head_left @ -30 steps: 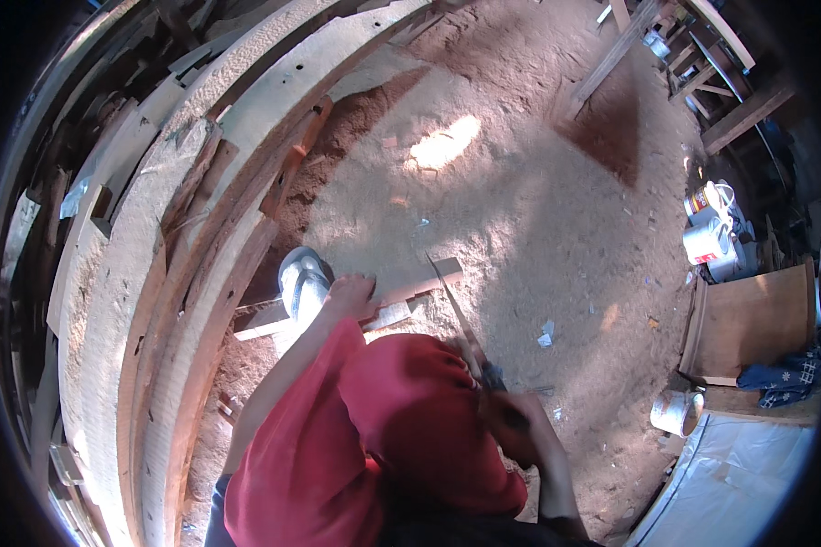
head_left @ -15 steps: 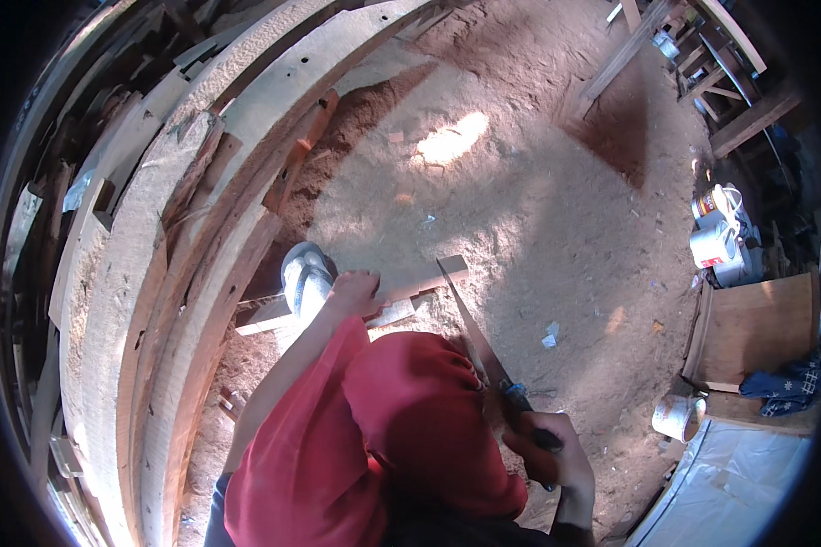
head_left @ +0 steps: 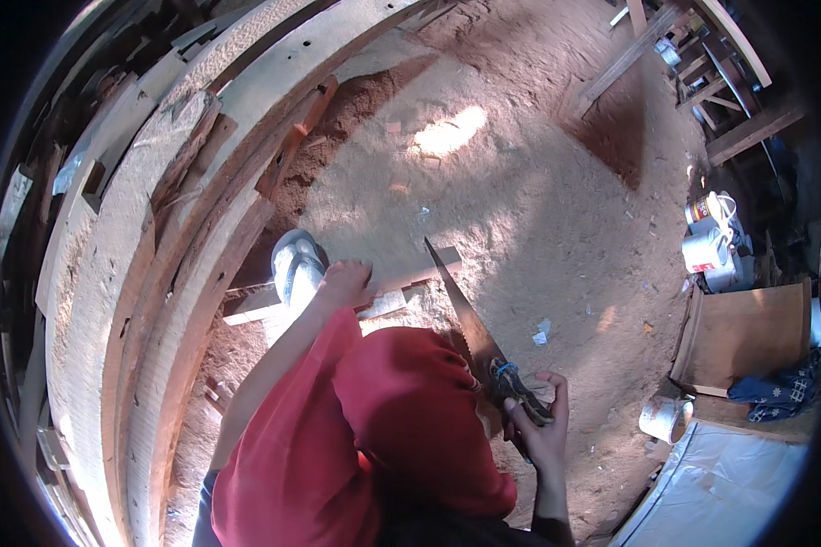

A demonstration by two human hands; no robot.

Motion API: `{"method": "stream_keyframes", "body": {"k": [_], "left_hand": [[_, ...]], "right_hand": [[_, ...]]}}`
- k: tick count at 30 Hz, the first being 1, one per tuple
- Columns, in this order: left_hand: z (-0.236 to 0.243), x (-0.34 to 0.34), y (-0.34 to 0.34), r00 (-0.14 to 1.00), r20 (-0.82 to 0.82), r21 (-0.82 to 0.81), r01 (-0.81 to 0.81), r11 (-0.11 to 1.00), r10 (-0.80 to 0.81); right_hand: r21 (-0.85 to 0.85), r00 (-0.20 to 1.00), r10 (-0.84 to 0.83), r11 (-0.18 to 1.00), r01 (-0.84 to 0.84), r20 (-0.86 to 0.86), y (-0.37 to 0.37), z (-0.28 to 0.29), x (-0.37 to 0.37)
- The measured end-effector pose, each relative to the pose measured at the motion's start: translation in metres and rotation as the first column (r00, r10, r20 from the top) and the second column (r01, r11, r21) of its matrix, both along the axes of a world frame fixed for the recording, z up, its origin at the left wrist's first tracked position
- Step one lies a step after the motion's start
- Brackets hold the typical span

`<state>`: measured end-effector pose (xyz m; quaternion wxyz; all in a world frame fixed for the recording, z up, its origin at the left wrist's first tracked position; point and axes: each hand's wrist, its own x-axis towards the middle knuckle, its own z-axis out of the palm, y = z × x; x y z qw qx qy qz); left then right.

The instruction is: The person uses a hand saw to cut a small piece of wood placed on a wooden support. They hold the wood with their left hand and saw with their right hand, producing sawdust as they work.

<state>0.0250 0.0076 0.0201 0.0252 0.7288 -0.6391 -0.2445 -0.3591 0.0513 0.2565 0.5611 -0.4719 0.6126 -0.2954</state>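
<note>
My right hand is closed around the dark handle of a handsaw, thumb on the handle and one finger raised. The saw's blade points forward and slightly left, its tip by the right end of a short wooden board. My left hand is closed over that board's left part, holding it down. Another piece of wood lies below the board. A sandaled foot rests just left of my left hand. Whether the teeth touch the board, I cannot tell.
Long stacked timber beams curve along the left. On the right stand paint buckets, a wooden panel, a patterned dark cloth, a small white tub and a pale sheet-covered surface. Sandy ground lies ahead.
The saw has shifted slightly forward and left, its blade turned to show more of its flat side. My right hand's fingers have loosened and spread on the handle. The left hand still holds the board.
</note>
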Motion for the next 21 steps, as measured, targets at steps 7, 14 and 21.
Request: {"method": "stream_keyframes", "body": {"k": [7, 14, 21], "left_hand": [[-0.007, 0.005, 0.003, 1.0, -0.009, -0.017, -0.008, 1.0, 0.008], [-0.017, 0.005, 0.004, 0.999, -0.03, -0.033, -0.016, 0.999, 0.015], [-0.027, 0.005, 0.013, 0.995, -0.084, -0.159, -0.075, 0.985, 0.062]], "right_hand": [[0.169, 0.968, 0.212, 0.967, -0.188, -0.134, -0.002, -0.021, -0.019], [0.277, 0.896, 0.302, 0.937, -0.215, -0.327, 0.005, 0.056, -0.015], [0.306, 0.918, 0.291, 0.93, -0.204, -0.271, 0.001, 0.06, 0.013]]}}
